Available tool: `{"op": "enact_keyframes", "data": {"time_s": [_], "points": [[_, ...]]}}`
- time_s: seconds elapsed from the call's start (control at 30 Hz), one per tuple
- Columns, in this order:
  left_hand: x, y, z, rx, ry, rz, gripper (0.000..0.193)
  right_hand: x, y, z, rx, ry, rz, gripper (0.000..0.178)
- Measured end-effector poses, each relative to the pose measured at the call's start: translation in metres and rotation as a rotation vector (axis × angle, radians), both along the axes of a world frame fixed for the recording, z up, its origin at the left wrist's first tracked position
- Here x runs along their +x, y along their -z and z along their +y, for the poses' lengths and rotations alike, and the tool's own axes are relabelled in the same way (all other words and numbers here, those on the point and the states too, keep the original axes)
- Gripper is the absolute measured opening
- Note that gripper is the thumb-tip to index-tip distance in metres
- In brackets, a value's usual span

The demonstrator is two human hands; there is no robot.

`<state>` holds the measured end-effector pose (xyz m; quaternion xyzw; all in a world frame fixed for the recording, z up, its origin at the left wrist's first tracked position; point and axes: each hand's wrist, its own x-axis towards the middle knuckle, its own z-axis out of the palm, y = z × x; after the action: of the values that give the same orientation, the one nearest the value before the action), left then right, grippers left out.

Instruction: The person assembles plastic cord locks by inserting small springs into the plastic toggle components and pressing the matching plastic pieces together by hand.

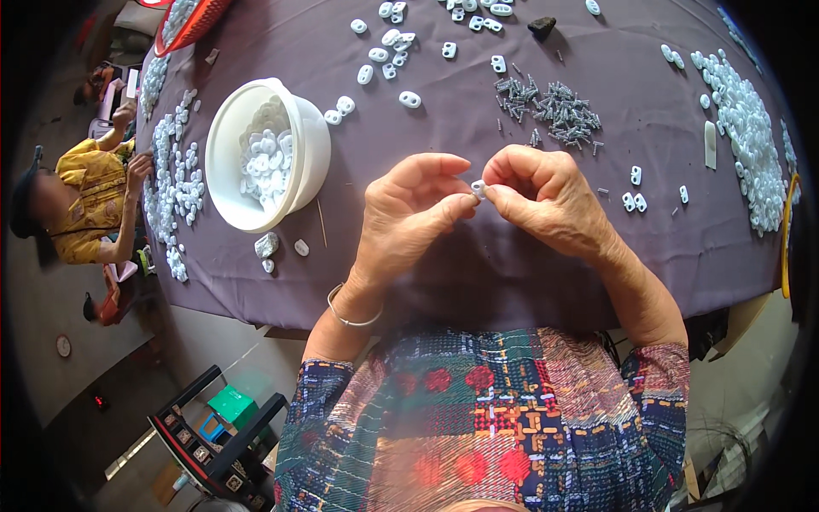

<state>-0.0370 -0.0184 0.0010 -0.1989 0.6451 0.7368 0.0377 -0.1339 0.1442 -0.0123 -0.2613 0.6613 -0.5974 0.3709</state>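
Note:
Above the near part of the table, both my hands meet at a small white two-hole plastic cord lock (478, 188). My right hand (550, 200) pinches it between thumb and index finger. My left hand (408, 213) has its thumb tip against the cord lock's other side, with the index finger arched above and apart; its remaining fingers are partly hidden. Beyond my right hand lies a pile of small metal springs (567, 115). A few loose cord locks (634, 201) sit to the right, with single springs near them.
Left of my hands, a white tub (311, 162) contains white plastic parts. Heaps of white parts line the right (751, 145) and left (175, 162) table edges. A dark stone (542, 27) and scattered cord locks (410, 100) lie farther back. A person in yellow (94, 196) works at left.

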Motion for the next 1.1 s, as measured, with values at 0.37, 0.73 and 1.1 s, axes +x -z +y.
{"op": "enact_keyframes", "data": {"time_s": [0.37, 0.73, 1.1], "points": [[0.003, 0.001, 0.002, -0.287, 0.058, 0.067, 0.029, 0.002, 0.004, -0.001, -0.002, -0.032, 0.27, 0.005], [0.002, 0.005, -0.002, -0.177, 0.045, 0.054, 0.028, 0.007, 0.004, -0.004, 0.03, 0.022, 0.194, 0.006], [0.003, 0.007, -0.002, -0.1, 0.03, 0.124, 0.031, 0.007, 0.003, -0.003, 0.031, 0.014, 0.203, 0.008]]}}
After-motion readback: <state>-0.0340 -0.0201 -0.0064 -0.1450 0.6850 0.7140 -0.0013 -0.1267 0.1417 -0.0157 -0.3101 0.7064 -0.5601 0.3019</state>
